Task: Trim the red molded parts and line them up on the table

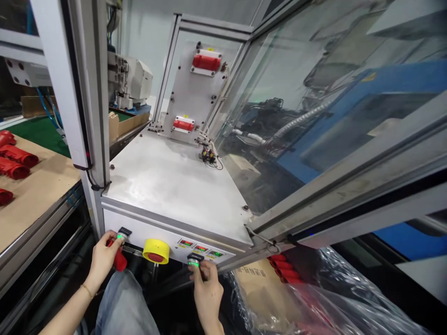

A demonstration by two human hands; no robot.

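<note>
- Holding a red part (119, 261), the left hand (104, 255) sits at 8 o'clock from mid-view, fingers closed round it and fingertips at the left button (121, 236), which glows green.
- The red part hangs just below that button, near the knee (124, 302).
- The right hand (208, 289), at 6 o'clock, has its thumb at the right button (194, 261), also lit green; its fingers bend beside it, and I cannot tell whether they grip it.
- Progress, as I judge it: both hands are in place at the buttons, but whether either is pushed in does not show. The red part is not yet set down, so its placing seems left to do.
- At 7 o'clock, between the hands, is the yellow-ringed stop (156, 251); three displays (201, 248) sit above the right button.
- At 5 o'clock, more red tubes (283, 270) lie beside clear plastic (314, 307).
- At 9 o'clock, red pieces (16, 163) lie on a board (42, 188); these look finished or waiting, I cannot tell which.
- Beyond the panel, a metal top (157, 179) runs back to an upright plate (195, 95) bearing two red blocks (206, 62), at 11 and 12.
- Farther off, a blue machine (352, 121) stands behind glass at 2.
</note>
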